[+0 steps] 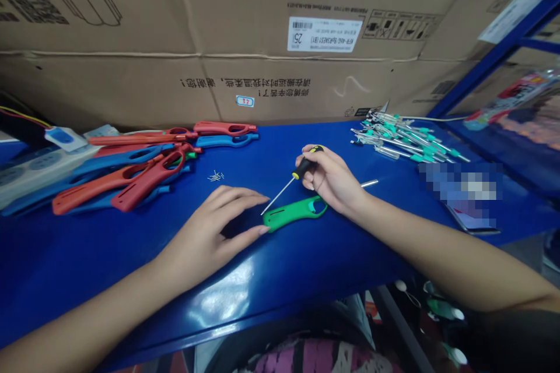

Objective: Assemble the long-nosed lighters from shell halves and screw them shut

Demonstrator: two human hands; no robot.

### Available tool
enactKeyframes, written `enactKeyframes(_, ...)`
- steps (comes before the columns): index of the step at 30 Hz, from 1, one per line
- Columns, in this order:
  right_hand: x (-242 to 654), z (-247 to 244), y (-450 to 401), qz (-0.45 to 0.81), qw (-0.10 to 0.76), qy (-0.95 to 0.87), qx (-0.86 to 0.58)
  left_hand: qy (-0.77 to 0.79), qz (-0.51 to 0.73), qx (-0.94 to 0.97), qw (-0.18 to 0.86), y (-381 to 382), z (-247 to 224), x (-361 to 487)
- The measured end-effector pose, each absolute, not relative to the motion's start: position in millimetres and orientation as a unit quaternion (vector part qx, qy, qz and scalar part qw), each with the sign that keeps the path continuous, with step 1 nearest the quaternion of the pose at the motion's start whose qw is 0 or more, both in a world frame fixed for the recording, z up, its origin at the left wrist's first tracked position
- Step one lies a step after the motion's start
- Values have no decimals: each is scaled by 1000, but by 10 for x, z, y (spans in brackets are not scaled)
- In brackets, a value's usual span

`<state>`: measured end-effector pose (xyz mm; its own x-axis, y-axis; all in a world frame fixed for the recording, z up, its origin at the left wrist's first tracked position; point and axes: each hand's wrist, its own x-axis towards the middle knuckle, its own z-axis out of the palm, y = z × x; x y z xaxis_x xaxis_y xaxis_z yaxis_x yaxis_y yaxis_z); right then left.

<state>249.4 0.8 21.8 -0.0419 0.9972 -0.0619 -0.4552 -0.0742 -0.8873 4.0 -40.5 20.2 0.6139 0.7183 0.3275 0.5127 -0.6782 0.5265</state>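
Note:
A black and yellow screwdriver point(308, 164) is gripped in my right hand point(330, 178), its thin shaft slanting down to the left. Its tip is by the left end of a green lighter handle point(291, 215), which lies on the blue table; whether they touch I cannot tell. A metal tube point(370, 183) shows past the handle's right end, partly behind my right hand. My left hand point(223, 218) has thumb and fingers apart around the handle's left end, the thumb tip at its lower corner. Small screws point(216, 176) lie in a loose pile beyond my left hand.
Several red, orange and blue lighter handles point(144, 169) are heaped at the left beside a power strip point(41, 172). Metal lighter rods with teal parts point(406, 137) lie at the back right, near a phone point(470, 213). Cardboard boxes point(245, 0) line the back of the blue table point(144, 320).

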Motion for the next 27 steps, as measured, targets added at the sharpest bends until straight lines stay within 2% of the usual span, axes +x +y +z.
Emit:
enactKeyframes(13, 2481, 277, -16, 631, 575, -347, -388, 355, 342, 821, 287, -458, 184, 93)
enactKeyframes(27, 2450, 251, -68, 633, 561, -369, -384, 355, 372, 807, 292, -480, 222, 111)
